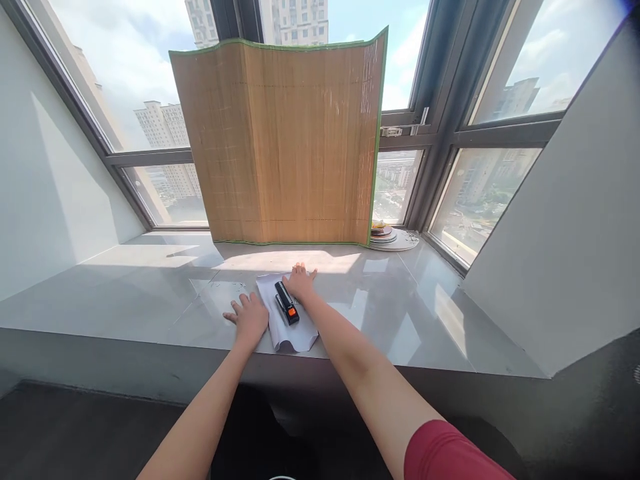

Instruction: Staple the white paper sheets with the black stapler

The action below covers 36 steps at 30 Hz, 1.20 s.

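Observation:
A white sheet of paper point(301, 339) lies on the windowsill, its near edge curling up at the sill's front. On it rests a black stapler point(285, 301) with an orange patch at the near end. My left hand point(251, 321) lies flat on the sill at the paper's left edge, fingers spread, holding nothing. Over the paper's far right corner is my right hand point(301, 283), palm down with fingers apart, close beside the stapler but not gripping it. Small dark bits, too small to name, lie on the sill beyond my left hand.
A brown bamboo mat point(300, 147) with green edging stands upright against the window. Some stacked round discs point(385, 237) sit at its lower right. The pale windowsill point(125, 293) ends at a front edge above a dark floor point(90, 427). White walls flank both sides.

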Each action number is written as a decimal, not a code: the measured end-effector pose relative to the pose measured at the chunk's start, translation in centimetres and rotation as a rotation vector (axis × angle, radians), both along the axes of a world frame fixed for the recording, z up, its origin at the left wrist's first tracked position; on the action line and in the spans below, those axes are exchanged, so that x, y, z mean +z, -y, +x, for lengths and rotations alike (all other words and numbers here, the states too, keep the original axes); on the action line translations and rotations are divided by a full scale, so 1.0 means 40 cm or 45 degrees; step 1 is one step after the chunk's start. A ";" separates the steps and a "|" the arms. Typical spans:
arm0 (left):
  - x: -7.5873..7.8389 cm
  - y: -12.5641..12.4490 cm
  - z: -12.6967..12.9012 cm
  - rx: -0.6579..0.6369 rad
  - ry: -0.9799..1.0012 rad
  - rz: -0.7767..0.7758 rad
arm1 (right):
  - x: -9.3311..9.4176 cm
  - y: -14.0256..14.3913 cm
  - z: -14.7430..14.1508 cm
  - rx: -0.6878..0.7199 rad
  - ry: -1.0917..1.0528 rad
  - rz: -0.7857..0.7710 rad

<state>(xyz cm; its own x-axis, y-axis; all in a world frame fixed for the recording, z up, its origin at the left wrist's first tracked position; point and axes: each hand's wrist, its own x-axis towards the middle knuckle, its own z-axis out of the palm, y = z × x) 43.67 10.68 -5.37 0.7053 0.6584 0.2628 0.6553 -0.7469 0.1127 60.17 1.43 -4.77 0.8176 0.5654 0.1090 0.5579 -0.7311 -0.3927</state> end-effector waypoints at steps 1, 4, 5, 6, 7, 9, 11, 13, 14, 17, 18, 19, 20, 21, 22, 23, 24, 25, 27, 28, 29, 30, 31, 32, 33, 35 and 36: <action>-0.003 -0.004 -0.001 -0.009 -0.005 -0.002 | -0.004 -0.002 0.000 -0.001 0.008 0.003; -0.011 -0.016 -0.003 -0.022 -0.007 -0.003 | -0.017 0.011 0.008 -0.026 0.043 -0.027; -0.013 -0.019 -0.003 -0.022 -0.004 -0.004 | -0.020 0.021 0.012 -0.042 0.057 -0.045; -0.014 -0.021 -0.003 -0.022 -0.003 -0.006 | -0.022 0.035 0.016 -0.061 0.071 -0.062; -0.014 -0.021 -0.004 -0.024 -0.003 -0.007 | -0.024 0.052 0.020 -0.079 0.082 -0.076; -0.012 -0.020 -0.004 -0.027 -0.009 -0.013 | -0.023 0.098 0.031 -0.119 0.092 -0.101; -0.009 -0.017 -0.002 -0.019 -0.012 -0.027 | -0.021 0.162 0.046 -0.173 0.087 -0.123; -0.007 -0.017 0.001 -0.008 -0.001 -0.058 | -0.017 0.241 0.065 -0.236 0.075 -0.146; -0.007 -0.018 0.003 -0.006 0.008 -0.078 | -0.016 0.283 0.076 -0.266 0.063 -0.161; -0.005 -0.022 -0.001 -0.012 0.061 -0.122 | -0.016 0.411 0.109 -0.348 0.056 -0.193; -0.001 -0.021 -0.004 -0.002 0.089 -0.133 | -0.017 0.450 0.119 -0.381 0.055 -0.203; 0.004 -0.018 -0.008 -0.003 0.126 -0.138 | -0.018 0.484 0.127 -0.408 0.052 -0.211; 0.010 -0.010 -0.011 -0.029 0.180 -0.133 | -0.019 0.513 0.134 -0.432 0.050 -0.215; 0.018 0.002 -0.011 -0.081 0.252 -0.119 | -0.020 0.536 0.140 -0.448 0.048 -0.218; 0.027 0.020 -0.008 -0.169 0.332 -0.103 | -0.022 0.551 0.143 -0.456 0.049 -0.216; 0.034 0.043 -0.001 -0.295 0.410 -0.094 | -0.023 0.560 0.144 -0.457 0.054 -0.214; 0.039 0.071 0.012 -0.446 0.482 -0.101 | -0.025 0.561 0.143 -0.450 0.062 -0.212; 0.042 0.101 0.030 -0.608 0.529 -0.136 | -0.027 0.556 0.140 -0.436 0.071 -0.211; 0.036 0.161 0.075 -0.931 0.547 -0.277 | -0.030 0.529 0.132 -0.402 0.087 -0.201; 0.028 0.187 0.098 -1.036 0.537 -0.349 | -0.029 0.512 0.127 -0.390 0.089 -0.189; 0.018 0.208 0.120 -1.101 0.505 -0.403 | -0.027 0.493 0.123 -0.386 0.088 -0.169; 0.007 0.222 0.139 -1.138 0.458 -0.433 | -0.023 0.476 0.120 -0.388 0.094 -0.136; -0.004 0.230 0.153 -1.148 0.409 -0.439 | -0.017 0.462 0.116 -0.391 0.116 -0.089; -0.013 0.234 0.163 -1.142 0.363 -0.425 | -0.009 0.451 0.112 -0.385 0.164 -0.024; -0.021 0.234 0.168 -1.124 0.329 -0.401 | 0.000 0.445 0.107 -0.368 0.232 0.057; -0.031 0.230 0.169 -1.079 0.302 -0.347 | 0.014 0.448 0.089 -0.309 0.362 0.252; -0.033 0.229 0.167 -1.061 0.295 -0.326 | 0.018 0.457 0.075 -0.272 0.390 0.349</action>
<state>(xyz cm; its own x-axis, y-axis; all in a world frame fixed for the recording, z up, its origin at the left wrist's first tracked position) 50.34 1.54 -6.69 0.9276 0.0152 0.3733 -0.1474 -0.9033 0.4029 63.15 -16.85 -4.04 0.8194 0.3044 0.4857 0.5266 -0.7344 -0.4281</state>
